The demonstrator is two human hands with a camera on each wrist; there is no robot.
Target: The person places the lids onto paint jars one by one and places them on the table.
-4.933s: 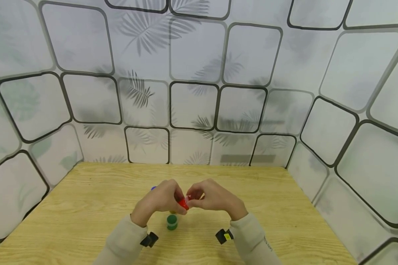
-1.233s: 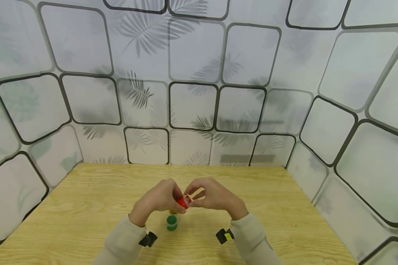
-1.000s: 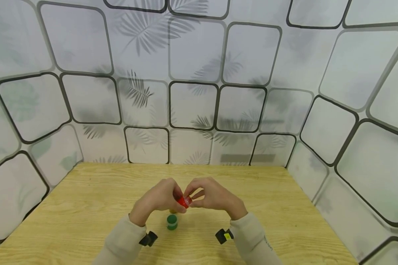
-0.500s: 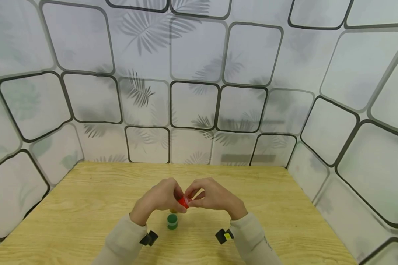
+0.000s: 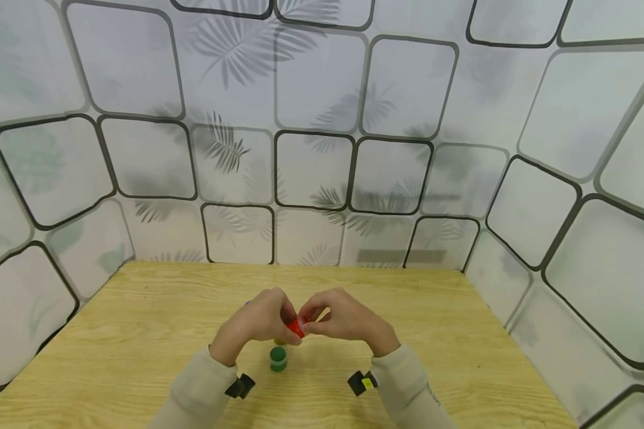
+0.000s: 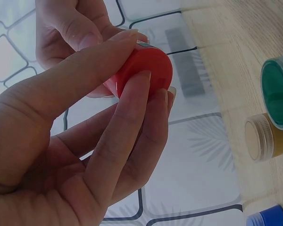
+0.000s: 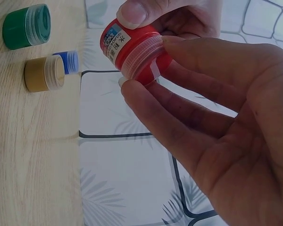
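Note:
Above the table, my left hand (image 5: 257, 319) grips a small red paint jar (image 5: 295, 328) by its body. The left wrist view shows thumb and fingertips on the jar's rounded red base (image 6: 155, 70). From the other side, my right hand (image 5: 349, 316) pinches the jar's clear ridged lid (image 7: 142, 54) between thumb and fingertips. A printed label (image 7: 117, 44) shows on the jar's side in the right wrist view, and the jar is tilted. In the head view the fingers hide most of it.
On the wooden table (image 5: 434, 357), a green paint jar (image 5: 278, 358) stands in front of the hands. Nearby are a yellow-brown jar (image 7: 37, 74) and a blue jar (image 7: 70, 62). A patterned curtain (image 5: 311, 179) surrounds the table's back and sides.
The right fingers, spread wider around the lid about a second ago, are now closer together on it. The left hand keeps its hold on the red jar in nearly the same place.

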